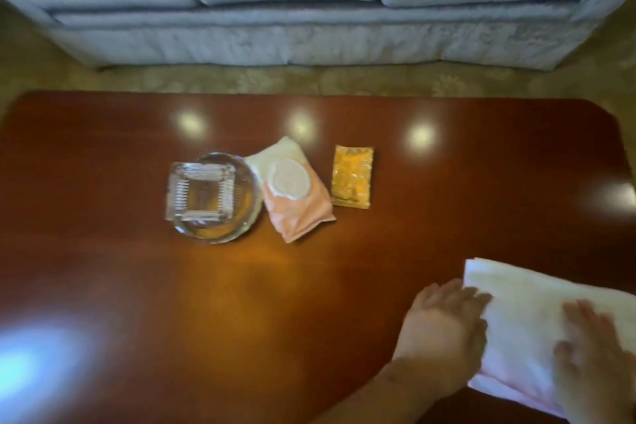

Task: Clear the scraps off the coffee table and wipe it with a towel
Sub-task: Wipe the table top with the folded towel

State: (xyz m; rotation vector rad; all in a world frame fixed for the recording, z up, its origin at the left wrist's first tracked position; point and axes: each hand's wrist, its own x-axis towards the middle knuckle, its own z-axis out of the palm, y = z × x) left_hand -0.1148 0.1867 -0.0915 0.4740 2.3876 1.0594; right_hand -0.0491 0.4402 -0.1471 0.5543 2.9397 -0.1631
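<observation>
A folded white towel (530,323) lies on the near right part of the glossy brown coffee table (137,286). My left hand (444,323) rests flat at the towel's left edge, fingers touching it. Flat on top of the towel near the right frame edge lies my right hand (595,358), fingers spread. The image is blurred. At the table's middle stand a clear square glass ashtray (201,191) sitting in a round glass bowl (241,224), a peach wet-wipe pack (292,189) and a yellow snack packet (351,175).
A pale grey sofa (309,10) stands beyond the table's far edge, with a strip of patterned carpet (241,79) between them. Bright light reflections dot the tabletop.
</observation>
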